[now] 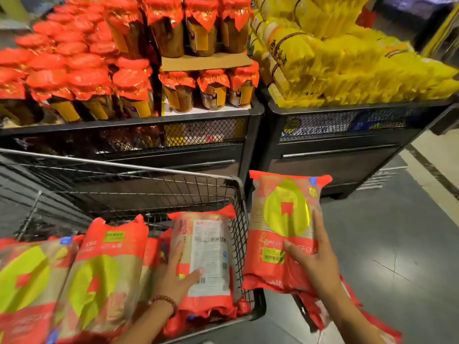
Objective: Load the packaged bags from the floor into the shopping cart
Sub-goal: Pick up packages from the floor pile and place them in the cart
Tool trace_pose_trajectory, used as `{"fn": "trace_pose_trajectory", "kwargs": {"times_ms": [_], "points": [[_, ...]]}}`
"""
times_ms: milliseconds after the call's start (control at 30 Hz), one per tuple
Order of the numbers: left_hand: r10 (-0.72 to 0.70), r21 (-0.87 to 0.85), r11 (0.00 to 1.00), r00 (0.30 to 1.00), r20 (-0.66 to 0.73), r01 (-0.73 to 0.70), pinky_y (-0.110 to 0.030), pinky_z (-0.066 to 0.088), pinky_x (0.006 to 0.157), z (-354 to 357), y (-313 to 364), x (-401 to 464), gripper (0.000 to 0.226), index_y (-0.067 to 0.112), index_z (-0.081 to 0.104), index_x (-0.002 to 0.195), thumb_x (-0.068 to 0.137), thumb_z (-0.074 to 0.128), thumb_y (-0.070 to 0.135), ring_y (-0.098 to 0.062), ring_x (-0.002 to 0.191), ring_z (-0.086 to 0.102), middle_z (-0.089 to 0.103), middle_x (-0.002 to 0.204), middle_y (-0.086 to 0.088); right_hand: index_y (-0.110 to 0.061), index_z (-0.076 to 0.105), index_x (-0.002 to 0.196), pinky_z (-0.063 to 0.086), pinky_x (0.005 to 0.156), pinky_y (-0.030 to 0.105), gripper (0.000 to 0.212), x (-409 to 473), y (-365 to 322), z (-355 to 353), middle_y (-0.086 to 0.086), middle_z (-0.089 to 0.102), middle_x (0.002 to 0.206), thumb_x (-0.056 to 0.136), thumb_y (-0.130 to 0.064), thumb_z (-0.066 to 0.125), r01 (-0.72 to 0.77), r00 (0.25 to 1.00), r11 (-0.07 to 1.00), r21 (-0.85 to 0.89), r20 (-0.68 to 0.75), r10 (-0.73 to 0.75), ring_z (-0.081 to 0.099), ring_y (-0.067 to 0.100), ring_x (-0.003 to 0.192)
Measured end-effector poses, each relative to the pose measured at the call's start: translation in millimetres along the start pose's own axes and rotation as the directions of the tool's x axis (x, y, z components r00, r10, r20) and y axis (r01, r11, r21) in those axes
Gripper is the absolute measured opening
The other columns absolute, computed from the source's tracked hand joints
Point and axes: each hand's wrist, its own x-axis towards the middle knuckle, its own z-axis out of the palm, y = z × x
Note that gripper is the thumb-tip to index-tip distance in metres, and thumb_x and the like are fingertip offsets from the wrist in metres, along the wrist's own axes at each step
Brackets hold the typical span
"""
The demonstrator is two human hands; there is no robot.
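Note:
A wire shopping cart (238,219) fills the lower left and holds several red-and-yellow packaged bags (99,274). My left hand (177,276) rests with straight fingers on a bag lying label side up (211,244) at the cart's right end. My right hand (314,259) holds another red bag (283,214) lifted just outside the cart's right wall, fingers spread over its front. More red bags (320,311) lie below it on the floor, partly hidden by my arm.
Two black display bins stand right behind the cart: the left bin (198,150) carries jars with red foil caps, the right bin (335,155) carries yellow packets. Grey tiled floor (397,244) lies open to the right.

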Motion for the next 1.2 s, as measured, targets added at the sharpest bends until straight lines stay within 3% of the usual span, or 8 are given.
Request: {"fn": "trace_pose_trajectory", "kwargs": {"times_ms": [167,367,500,633,733,900,1067,1200], "points": [[-0.012,0.063,0.998,0.999,0.044,0.009,-0.038,0.026,0.112,19,-26,11,0.09,0.059,0.003,0.134,0.066,0.062,0.063,-0.012,0.14,0.019,0.01,0.156,0.009,-0.057,0.027,0.137,0.052,0.074,0.011,0.089,0,15,-7,-0.034,0.052,0.118,0.074,-0.019,0.078,-0.059,0.998,0.998,0.019,0.015,0.058,0.061,-0.015,0.093],[-0.169,0.353,0.93,0.973,0.155,0.105,-0.04,0.039,0.104,19,-45,11,0.111,0.042,-0.036,0.129,0.07,0.054,0.068,-0.031,0.125,0.043,0.022,0.147,-0.02,-0.053,0.024,0.142,0.056,0.066,0.017,0.091,5,-2,-3,-0.028,0.054,0.116,0.074,-0.022,0.076,-0.072,0.997,0.996,0.053,0.018,0.071,0.066,-0.002,0.092],[-0.184,0.667,0.745,0.969,0.163,0.029,-0.033,0.042,0.096,-5,-14,9,0.108,0.029,-0.027,0.141,0.078,0.053,0.065,-0.03,0.119,0.043,0.027,0.136,-0.018,-0.054,0.022,0.142,0.058,0.069,0.022,0.091,9,-21,10,-0.027,0.053,0.119,0.075,-0.023,0.075,-0.048,0.998,0.994,0.1,0.055,0.042,0.066,-0.001,0.094],[0.163,0.771,0.622,0.986,0.04,-0.134,-0.041,0.033,0.106,-53,32,21,0.091,0.032,-0.018,0.14,0.083,0.045,0.063,-0.033,0.135,0.031,0.028,0.148,-0.014,-0.062,0.024,0.136,0.058,0.077,0.029,0.093,8,-35,40,-0.025,0.052,0.126,0.073,-0.024,0.082,-0.02,0.991,0.992,0.128,0.131,0.004,0.065,0.0,0.1],[0.456,0.877,0.435,0.89,-0.018,-0.205,-0.06,0.034,0.101,-98,71,37,0.086,0.024,0.022,0.146,0.076,0.06,0.059,-0.041,0.133,0.035,0.042,0.142,-0.019,-0.066,0.027,0.132,0.057,0.083,0.035,0.092,-3,-36,75,-0.03,0.056,0.122,0.064,-0.036,0.081,-0.043,0.98,0.99,0.134,0.197,0.016,0.065,0.004,0.103],[0.593,0.967,0.213,0.805,-0.013,-0.141,-0.065,0.028,0.101,-160,111,45,0.074,0.025,0.029,0.143,0.081,0.048,0.06,-0.042,0.134,0.033,0.04,0.144,-0.018,-0.051,0.031,0.14,0.056,0.089,0.039,0.095,-28,-27,132,-0.02,0.057,0.126,0.066,-0.026,0.085,-0.105,0.943,0.982,0.155,0.33,0.049,0.065,0.002,0.103],[0.56,0.971,0.218,0.828,-0.04,-0.1,-0.069,0.024,0.099,-183,110,41,0.074,0.025,0.029,0.143,0.079,0.047,0.058,-0.042,0.135,0.031,0.037,0.145,-0.021,-0.065,0.015,0.138,0.047,0.1,0.039,0.102,-53,-12,157,-0.013,0.041,0.146,0.059,-0.059,0.079,-0.057,0.928,0.996,-0.062,0.365,0.076,0.05,0.01,0.125],[0.538,0.961,0.255,0.841,-0.047,-0.109,-0.071,0.026,0.096,-182,101,41,0.074,0.024,0.031,0.142,0.079,0.055,0.053,-0.042,0.134,0.033,0.037,0.145,-0.022,-0.058,-0.006,0.139,0.041,0.084,0.026,0.095,-65,-7,159,-0.003,0.045,0.116,0.075,-0.061,0.065,-0.032,0.929,0.942,-0.333,0.337,0.151,0.048,0.013,0.107]]}}
